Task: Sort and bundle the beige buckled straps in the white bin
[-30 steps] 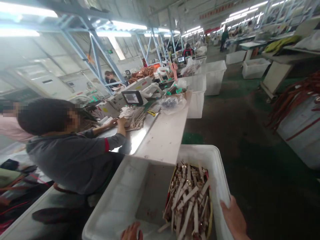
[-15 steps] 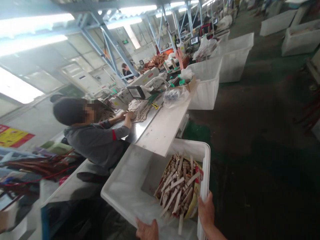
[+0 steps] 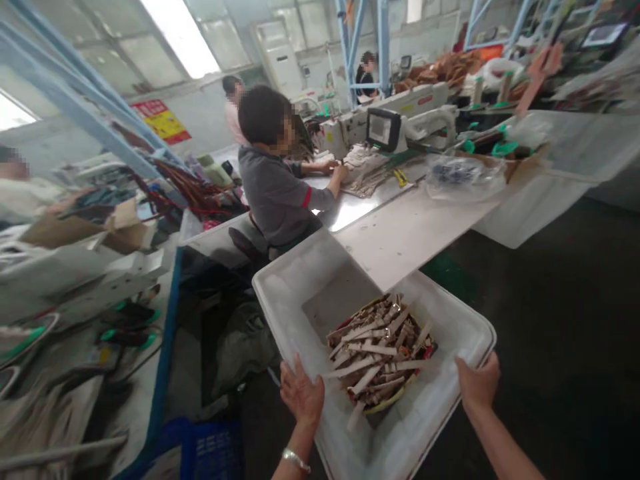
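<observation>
Head view: two hands [image 3: 301, 395] [image 3: 479, 381] grip one white bin [image 3: 287, 303].

No writing is coming through clearly enough to read. A red and yellow poster [image 3: 161, 121] is hanging on the wall in the upper left of the frame, its characters blurring together. Small red labels on the sewing machine [image 3: 400, 110], upper middle, are also staying illegible.

White plastic bin [image 3: 295, 300], rectangular and open-topped, far end tucked beneath the table [image 3: 400, 233] edge. Inside lies a loose heap of pale strips [image 3: 377, 353], possibly leather straps.
</observation>
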The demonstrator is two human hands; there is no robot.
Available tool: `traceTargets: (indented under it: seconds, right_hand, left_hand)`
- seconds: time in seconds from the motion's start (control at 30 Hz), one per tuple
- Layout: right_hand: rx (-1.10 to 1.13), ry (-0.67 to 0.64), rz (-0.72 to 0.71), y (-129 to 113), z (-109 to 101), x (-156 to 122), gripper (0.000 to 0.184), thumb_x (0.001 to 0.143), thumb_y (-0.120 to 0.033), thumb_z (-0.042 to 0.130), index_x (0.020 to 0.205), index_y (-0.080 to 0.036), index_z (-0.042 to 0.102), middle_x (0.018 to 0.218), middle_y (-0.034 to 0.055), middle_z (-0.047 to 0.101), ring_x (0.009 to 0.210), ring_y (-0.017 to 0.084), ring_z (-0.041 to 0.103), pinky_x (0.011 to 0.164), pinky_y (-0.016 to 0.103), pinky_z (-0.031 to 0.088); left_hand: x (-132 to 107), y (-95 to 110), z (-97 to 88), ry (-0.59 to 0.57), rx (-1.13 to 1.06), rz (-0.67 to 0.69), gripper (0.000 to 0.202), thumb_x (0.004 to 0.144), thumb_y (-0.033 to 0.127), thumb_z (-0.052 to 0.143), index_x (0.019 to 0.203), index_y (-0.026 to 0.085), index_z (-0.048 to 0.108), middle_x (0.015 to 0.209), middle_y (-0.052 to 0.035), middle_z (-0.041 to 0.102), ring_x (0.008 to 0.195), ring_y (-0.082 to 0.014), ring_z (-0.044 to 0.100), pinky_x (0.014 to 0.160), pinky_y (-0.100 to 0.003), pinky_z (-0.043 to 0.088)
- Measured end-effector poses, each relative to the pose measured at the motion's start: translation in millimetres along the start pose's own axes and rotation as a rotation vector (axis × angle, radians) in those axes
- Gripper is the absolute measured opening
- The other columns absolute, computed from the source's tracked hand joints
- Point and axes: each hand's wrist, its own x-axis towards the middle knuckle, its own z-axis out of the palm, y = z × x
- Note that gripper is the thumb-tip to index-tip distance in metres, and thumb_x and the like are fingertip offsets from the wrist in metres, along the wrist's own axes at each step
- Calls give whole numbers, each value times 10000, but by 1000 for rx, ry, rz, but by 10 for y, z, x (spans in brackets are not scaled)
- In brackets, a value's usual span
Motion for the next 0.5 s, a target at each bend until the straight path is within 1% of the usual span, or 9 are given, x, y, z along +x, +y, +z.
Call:
traceTargets:
  seconds: [0.07, 0.13, 0.17, 0.2, 0.27, 0.3, 0.33, 0.4, 0.5]
  right_hand:
    - [-66, 46, -26, -112, 9, 390, 1013, 685, -483, 654, 1455, 1, 207, 1447, 298, 337, 1344, 453, 322, 1114, 535, 314]
    - [-119, 73, -39, -162, 44, 614, 993, 706, -455, 646, 1476, -18, 198, 1467, 289, 317, 1359, 448, 311, 1130, 542, 296]
    - [-143, 79, -40, -165, 62, 668, 969, 718, -449, 637, 1478, -28, 208, 1465, 282, 327, 1354, 444, 329, 1130, 541, 304]
    - [-165, 79, -39, -159, 76, 692, 948, 726, -447, 632, 1475, -35, 224, 1457, 278, 345, 1339, 445, 357, 1123, 541, 322]
    - [-211, 70, -23, -139, 85, 687, 932, 733, -458, 635, 1467, -35, 247, 1430, 284, 381, 1292, 467, 415, 1095, 559, 362]
    - [-234, 64, -10, -131, 79, 674, 926, 735, -468, 637, 1462, -37, 258, 1414, 288, 396, 1266, 482, 438, 1079, 571, 379]
    - [-254, 56, 3, -125, 67, 661, 923, 738, -481, 638, 1459, -41, 264, 1400, 292, 409, 1243, 494, 456, 1066, 582, 393]
    - [-287, 37, 22, -122, 33, 647, 931, 746, -504, 635, 1463, -43, 259, 1396, 295, 408, 1238, 505, 456, 1065, 583, 398]
    - [-303, 15, 38, -124, -9, 655, 955, 746, -511, 637, 1475, -36, 241, 1415, 296, 383, 1262, 504, 431, 1085, 567, 390]
  left_hand:
    - [-27, 72, -48, 34, 41, 98, 562, 884, 219, 500, 1434, 168, 394, 1535, -215, 244, 1418, -361, 280, 1127, -572, 295]
    - [-98, 227, -78, -29, 21, 266, 494, 905, 162, 442, 1395, 225, 462, 1525, -153, 314, 1426, -319, 278, 1172, -575, 211]
    - [-156, 341, -74, -103, -18, 365, 482, 910, 138, 419, 1373, 253, 489, 1493, -125, 380, 1402, -296, 326, 1177, -548, 227]
    - [-226, 476, -55, -204, -77, 473, 477, 917, 129, 404, 1362, 272, 499, 1440, -106, 452, 1346, -269, 406, 1155, -491, 302]
    - [-391, 796, 24, -428, -220, 684, 467, 922, 120, 402, 1346, 289, 499, 1311, -82, 557, 1135, -215, 570, 987, -355, 486]
    - [-470, 968, 77, -511, -263, 767, 476, 918, 113, 408, 1357, 284, 476, 1253, -73, 584, 1018, -202, 610, 893, -331, 532]
    - [-537, 1138, 136, -561, -268, 829, 495, 904, 80, 402, 1356, 270, 465, 1208, -71, 597, 955, -198, 622, 837, -328, 551]
    - [-613, 1439, 263, -600, -220, 907, 461, 890, 43, 378, 1306, 202, 498, 1229, -112, 577, 965, -223, 625, 775, -336, 568]
    - [-594, 1708, 458, -660, -200, 934, 283, 899, 74, 391, 1051, 141, 620, 1130, -132, 609, 946, -256, 634, 685, -334, 575]
